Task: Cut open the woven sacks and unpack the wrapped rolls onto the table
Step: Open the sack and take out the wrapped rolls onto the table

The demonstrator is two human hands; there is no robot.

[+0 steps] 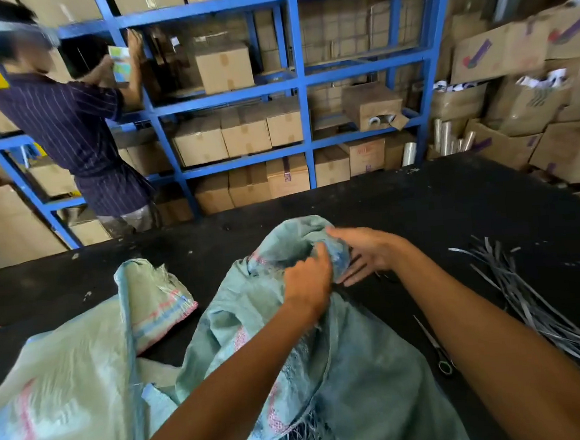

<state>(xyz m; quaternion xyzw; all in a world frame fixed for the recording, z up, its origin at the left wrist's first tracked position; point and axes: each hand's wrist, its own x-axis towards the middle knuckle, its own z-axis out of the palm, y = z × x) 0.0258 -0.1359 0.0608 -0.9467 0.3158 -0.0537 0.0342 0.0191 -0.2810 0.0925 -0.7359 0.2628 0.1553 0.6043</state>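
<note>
A teal woven sack (368,379) lies crumpled on the black table (418,207) in front of me, its far end bunched up. My left hand (308,282) grips that bunched fabric, fingers curled into it. My right hand (366,254) hovers just right of the bunch with fingers spread and straight, touching or nearly touching the sack. A second, paler green sack (85,354) lies at the left with a folded end. No wrapped roll shows; the sacks hide their contents.
Scissors (436,347) lie on the table under my right forearm. Cut grey straps (527,296) are heaped at the right. Behind the table stands a blue rack (301,81) of cardboard boxes, where a person (73,132) in a striped shirt reaches in.
</note>
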